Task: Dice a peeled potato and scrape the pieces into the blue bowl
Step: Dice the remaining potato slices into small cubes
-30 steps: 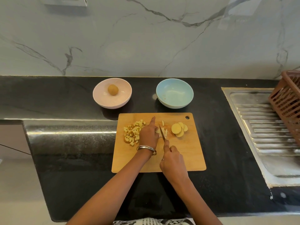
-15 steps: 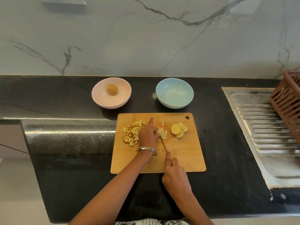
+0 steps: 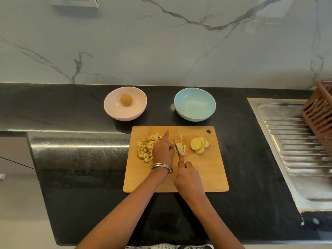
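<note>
we see the pale yellow potato strips (image 3: 180,148) lying near the middle of the rectangular wooden cutting board (image 3: 206,177), toward its far half. the thin steel knife blade (image 3: 176,147) sits on their left edge, tip pointing away from us. the right hand (image 3: 188,177) is wrapped around the knife handle, forefinger stretched along the spine. the left hand (image 3: 162,150) is curled over the potato just left of the blade, its forefinger pointing toward the far edge of the board; what its fingertips pinch is hidden under the knuckles. a silver bangle (image 3: 161,166) rings that wrist.

left of the left hand is a heap of small yellow potato cubes (image 3: 146,146), close to the board's left edge. right of the strips, a few round potato slices (image 3: 199,145) overlap, and a single sliver (image 3: 181,137) lies apart behind the strips. the near half of the board is bare wood, and its near edge sits back from the counter's front lip.

beyond the board on the black stone counter (image 3: 251,168), the round light blue bowl (image 3: 195,104) stands just behind the far right part, apart from the board. the round pink bowl (image 3: 125,103) with a brown unpeeled potato (image 3: 126,99) stands behind the left corner. at far right lie a steel sink drainboard (image 3: 296,159) and a brown plastic slatted basket (image 3: 319,115).
</note>
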